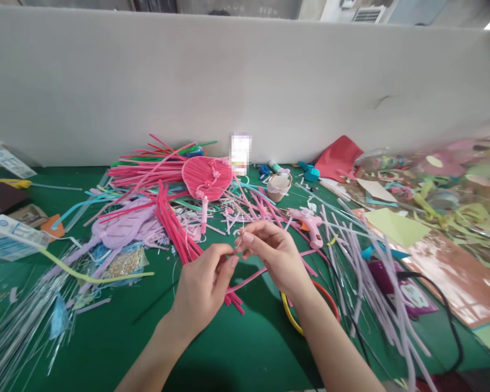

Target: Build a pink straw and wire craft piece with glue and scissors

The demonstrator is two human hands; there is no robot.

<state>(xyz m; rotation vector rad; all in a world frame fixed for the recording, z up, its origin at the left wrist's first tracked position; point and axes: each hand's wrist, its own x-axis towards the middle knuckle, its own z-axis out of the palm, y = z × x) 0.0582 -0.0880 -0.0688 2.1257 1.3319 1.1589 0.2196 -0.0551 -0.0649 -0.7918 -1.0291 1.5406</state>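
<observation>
Hands meet low in the middle, over a green surface (pixel 237 348). The left hand (pixel 206 288) has its thumb and first finger pressed together, and the other fingers are curled in. The right hand (pixel 275 256) pinches too, with its fingers nearly touching those of the left. Between them they hold a thin piece (pixel 237 246), too small to tell what it is. A pink strip (pixel 261 272) runs just under both hands and slants up to the right. I cannot tell if a hand grips it.

Just right of the right wrist lie a yellow hoop (pixel 288 316) and a red hoop (pixel 326 294), partly hidden by the arm. Further right is a loose heap of pale strips (pixel 375 283), and a black cable (pixel 449 316) curves past them. At the near left lie clear strips (pixel 20 321) and a long yellow-green strip (pixel 90 275).

Behind the hands is a bunch of pink sticks (pixel 175 228). A pink glue gun (pixel 310 223) lies near the right hand. A box (pixel 8 237) sits at the left edge. Far right, paper scraps (pixel 453 190) cover the surface, with a green sheet (pixel 396 226) in front of them.

Further back a round pink fan (pixel 207 175) rests on more sticks. A small cup (pixel 278 188) stands to its right, and a red sheet (pixel 338 155) leans at the back. A plain white wall (pixel 245 81) stands along the far edge and shuts off most of the room.
</observation>
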